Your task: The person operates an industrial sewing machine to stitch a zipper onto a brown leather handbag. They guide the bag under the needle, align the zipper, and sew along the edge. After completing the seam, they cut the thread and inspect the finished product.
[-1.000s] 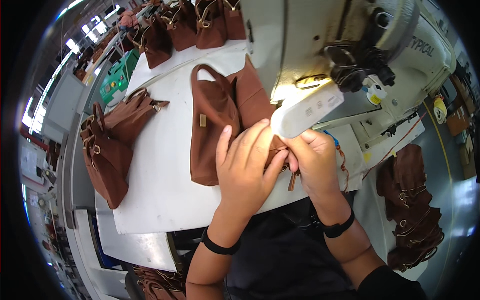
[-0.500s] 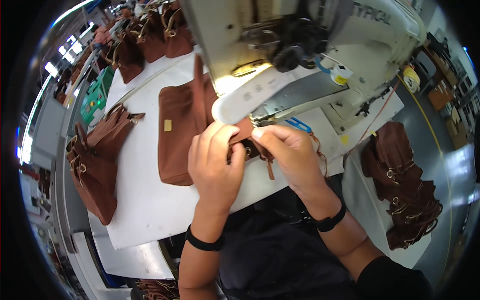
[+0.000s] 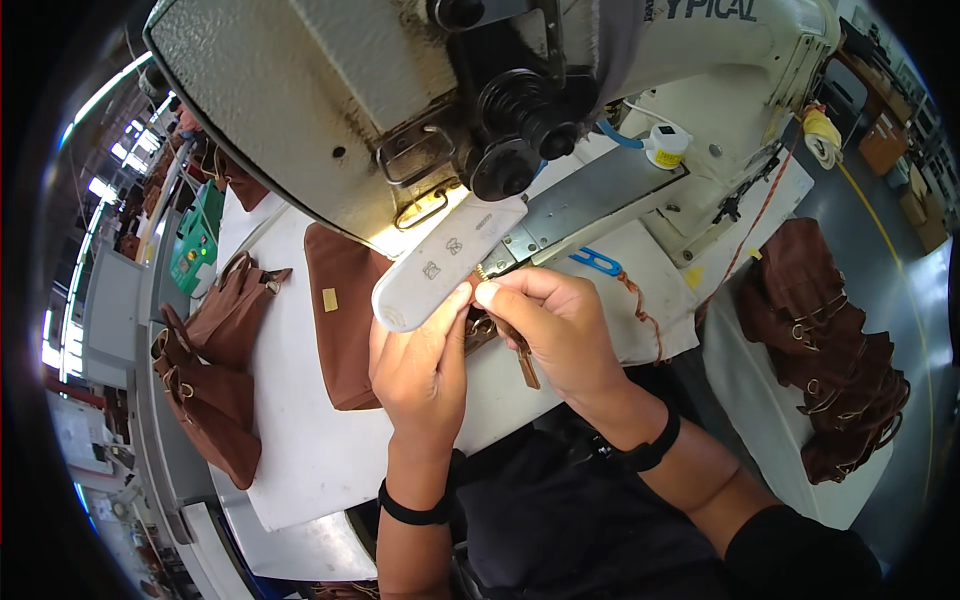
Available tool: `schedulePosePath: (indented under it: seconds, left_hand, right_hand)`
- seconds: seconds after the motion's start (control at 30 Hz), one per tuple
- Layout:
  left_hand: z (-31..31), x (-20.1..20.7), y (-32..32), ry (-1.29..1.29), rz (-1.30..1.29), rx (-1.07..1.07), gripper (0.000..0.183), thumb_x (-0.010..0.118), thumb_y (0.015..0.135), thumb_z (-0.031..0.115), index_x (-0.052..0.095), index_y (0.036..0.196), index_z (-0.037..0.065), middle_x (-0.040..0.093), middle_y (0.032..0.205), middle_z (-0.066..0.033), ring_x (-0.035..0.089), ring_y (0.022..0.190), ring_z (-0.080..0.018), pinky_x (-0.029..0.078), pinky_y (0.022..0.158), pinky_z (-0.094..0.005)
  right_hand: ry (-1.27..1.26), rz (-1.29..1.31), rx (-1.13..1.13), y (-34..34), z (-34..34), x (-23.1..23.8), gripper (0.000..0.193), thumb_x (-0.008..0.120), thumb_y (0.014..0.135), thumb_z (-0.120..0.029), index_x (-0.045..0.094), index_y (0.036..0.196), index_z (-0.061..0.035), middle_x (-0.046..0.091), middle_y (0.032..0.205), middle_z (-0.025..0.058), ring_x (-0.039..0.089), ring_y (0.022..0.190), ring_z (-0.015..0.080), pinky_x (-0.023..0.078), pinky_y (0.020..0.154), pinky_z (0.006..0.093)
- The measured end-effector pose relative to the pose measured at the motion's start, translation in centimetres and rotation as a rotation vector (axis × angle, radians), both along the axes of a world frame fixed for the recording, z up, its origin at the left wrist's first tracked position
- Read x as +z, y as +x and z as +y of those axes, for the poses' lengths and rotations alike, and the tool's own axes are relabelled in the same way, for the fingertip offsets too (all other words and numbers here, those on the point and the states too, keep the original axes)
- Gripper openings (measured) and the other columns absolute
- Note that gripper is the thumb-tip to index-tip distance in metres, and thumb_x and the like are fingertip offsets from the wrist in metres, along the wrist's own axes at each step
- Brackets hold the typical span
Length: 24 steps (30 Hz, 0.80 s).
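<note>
A brown leather bag [image 3: 345,330] with a small gold label lies on the white table, partly under the sewing machine head [image 3: 400,100]. My left hand [image 3: 420,375] is closed on the bag's edge, thumb and fingertips pinching it beside the machine's narrow metal bed [image 3: 600,205]. Against it, my right hand [image 3: 555,335] pinches the same edge, where a short gold toothed strip [image 3: 480,272], like a zipper end, shows. Below the fingers hang a metal ring and a brown leather tab [image 3: 527,365]. A white rounded bar [image 3: 445,265] covers part of the work, and the needle is hidden.
Two brown bags [image 3: 215,400] stand at the table's left, near a green box [image 3: 195,240]. A blue plastic tool [image 3: 597,262] with a brown cord lies right of my hands. Several brown bags [image 3: 800,300] are heaped on a white surface at the right.
My view has shifted closer to the machine head, which now covers more of the picture. Both hands keep their pinch on the bag edge, and the white bar appears more steeply tilted.
</note>
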State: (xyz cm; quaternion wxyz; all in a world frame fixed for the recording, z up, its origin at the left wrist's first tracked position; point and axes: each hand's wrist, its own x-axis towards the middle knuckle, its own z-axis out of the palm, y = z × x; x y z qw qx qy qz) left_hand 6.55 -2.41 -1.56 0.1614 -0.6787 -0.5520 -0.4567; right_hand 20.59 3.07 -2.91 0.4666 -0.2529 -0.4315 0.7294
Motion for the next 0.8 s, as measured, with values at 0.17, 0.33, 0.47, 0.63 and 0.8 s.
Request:
schedulePosePath:
  seconds: [0.17,0.33,0.47,0.63,0.8]
  left_hand:
    - [0.0,0.1,-0.2,-0.035,-0.042,0.055,0.018,0.075,0.089,-0.004,0.077,0.106,0.001,0.078,0.109,-0.0134,0.071,0.096,-0.0261,0.053,0.088,-0.0348]
    - [0.4,-0.2,-0.5,-0.044,-0.118,0.072,0.015,0.075,0.089,-0.002,0.077,0.104,-0.001,0.078,0.109,-0.0135,0.073,0.101,-0.0268,0.054,0.093,-0.0353]
    - [0.4,-0.5,-0.4,-0.068,-0.189,0.075,0.016,0.077,0.089,0.000,0.078,0.105,-0.001,0.079,0.109,-0.0137,0.074,0.103,-0.0271,0.054,0.095,-0.0357]
    - [0.8,-0.5,-0.5,-0.016,-0.102,0.078,0.017,0.077,0.088,0.000,0.078,0.105,0.000,0.078,0.110,-0.0134,0.073,0.103,-0.0264,0.054,0.094,-0.0359]
    - [0.7,-0.6,-0.2,-0.012,-0.143,0.091,0.015,0.078,0.087,-0.002,0.077,0.102,0.001,0.079,0.110,-0.0129,0.072,0.099,-0.0245,0.053,0.094,-0.0348]
  right_hand:
    - [0.002,-0.066,-0.059,-0.7,-0.2,1.0,0.018,0.069,0.100,-0.012,0.074,0.096,0.0041,0.065,0.074,0.0001,0.053,0.063,0.0044,0.042,0.058,0.0212]
    - [0.071,-0.193,-0.078,-0.8,0.4,1.3,0.025,0.068,0.101,-0.017,0.072,0.087,0.0036,0.063,0.067,0.0004,0.056,0.060,0.0039,0.043,0.054,0.0223]
    - [0.156,-0.312,-0.022,0.5,1.0,1.5,0.028,0.067,0.101,-0.020,0.070,0.084,0.0019,0.063,0.061,0.0043,0.059,0.056,0.0075,0.043,0.051,0.0251]
    - [0.700,-0.583,-0.433,1.5,1.3,1.5,0.021,0.064,0.102,-0.018,0.070,0.095,0.0007,0.067,0.067,0.0123,0.060,0.054,0.0148,0.046,0.052,0.0292]
    - [0.312,-0.435,-0.025,1.0,2.3,3.9,0.020,0.063,0.102,-0.016,0.069,0.103,0.0025,0.068,0.068,0.0083,0.061,0.057,0.0094,0.048,0.053,0.0279]
